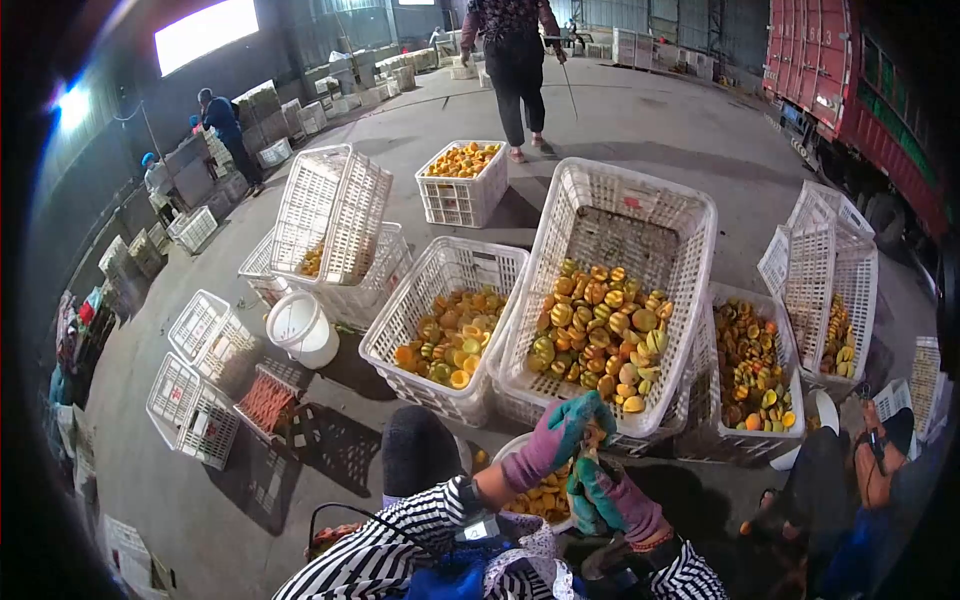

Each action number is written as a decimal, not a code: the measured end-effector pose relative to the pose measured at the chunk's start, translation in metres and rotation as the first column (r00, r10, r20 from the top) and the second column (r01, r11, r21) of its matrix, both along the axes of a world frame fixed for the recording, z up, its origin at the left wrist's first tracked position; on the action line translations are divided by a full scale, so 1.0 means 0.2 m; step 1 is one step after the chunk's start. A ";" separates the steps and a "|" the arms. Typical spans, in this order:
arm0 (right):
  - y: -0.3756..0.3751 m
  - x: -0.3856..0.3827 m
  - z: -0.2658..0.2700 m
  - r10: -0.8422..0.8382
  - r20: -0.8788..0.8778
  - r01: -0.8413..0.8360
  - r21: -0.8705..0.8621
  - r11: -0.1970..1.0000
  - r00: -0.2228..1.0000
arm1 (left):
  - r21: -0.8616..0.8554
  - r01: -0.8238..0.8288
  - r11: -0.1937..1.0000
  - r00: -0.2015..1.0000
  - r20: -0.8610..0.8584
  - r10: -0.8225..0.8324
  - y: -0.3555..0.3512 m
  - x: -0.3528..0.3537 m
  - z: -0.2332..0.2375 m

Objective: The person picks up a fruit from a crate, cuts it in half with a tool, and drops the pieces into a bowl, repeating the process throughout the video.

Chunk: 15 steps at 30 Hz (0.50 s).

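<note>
My left hand (557, 440), in a pink and green glove, is closed with its fingers bent near a small brownish piece (596, 436). My right hand (612, 498), gloved alike, is closed just below it. What either hand grips is mostly hidden by the gloves. Under the hands stands a round container holding orange pieces (545, 497). Directly ahead, a large white crate (640, 195) leans towards me with striped yellow-green fruit (600, 325) in its lower part. Left of it, another white crate (385, 350) holds cut, hollow-looking fruit pieces (460, 330).
A crate of dark orange pieces (750, 365) stands to the right, beside a seated person's arm (875, 465). A white bucket (303, 330) and stacked crates (335, 215) are on the left. Farther off are a walking person (515, 60), a filled crate (463, 185) and a red truck (815, 65).
</note>
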State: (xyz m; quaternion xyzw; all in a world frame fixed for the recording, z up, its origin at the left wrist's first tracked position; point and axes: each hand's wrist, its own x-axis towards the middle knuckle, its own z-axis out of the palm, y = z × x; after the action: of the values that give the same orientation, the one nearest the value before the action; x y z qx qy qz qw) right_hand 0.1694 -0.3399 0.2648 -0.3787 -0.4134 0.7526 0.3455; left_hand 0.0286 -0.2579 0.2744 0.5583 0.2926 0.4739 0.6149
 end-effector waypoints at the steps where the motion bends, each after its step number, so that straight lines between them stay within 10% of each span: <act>1: 0.00 0.00 0.03 -0.001 0.001 0.001 -0.010 1.000 1.000 | 0.006 0.085 0.996 0.996 0.035 -0.085 0.01 -0.01 -0.01; 12: -0.01 -0.01 0.01 0.106 -0.385 -0.243 -0.324 0.914 0.917 | 0.163 0.220 0.962 0.973 -0.112 -0.203 0.05 -0.05 -0.11; 15: 0.00 -0.04 -0.10 0.092 -0.202 -0.138 -0.230 0.963 0.975 | 0.088 0.175 0.981 0.984 -0.059 -0.170 0.08 -0.07 -0.19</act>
State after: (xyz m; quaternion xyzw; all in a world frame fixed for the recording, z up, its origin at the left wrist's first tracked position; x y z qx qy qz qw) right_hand 0.1623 -0.3400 0.2441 -0.3199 -0.3050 0.8489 0.2899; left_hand 0.0139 -0.2428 0.2367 0.6213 0.2362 0.4175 0.6196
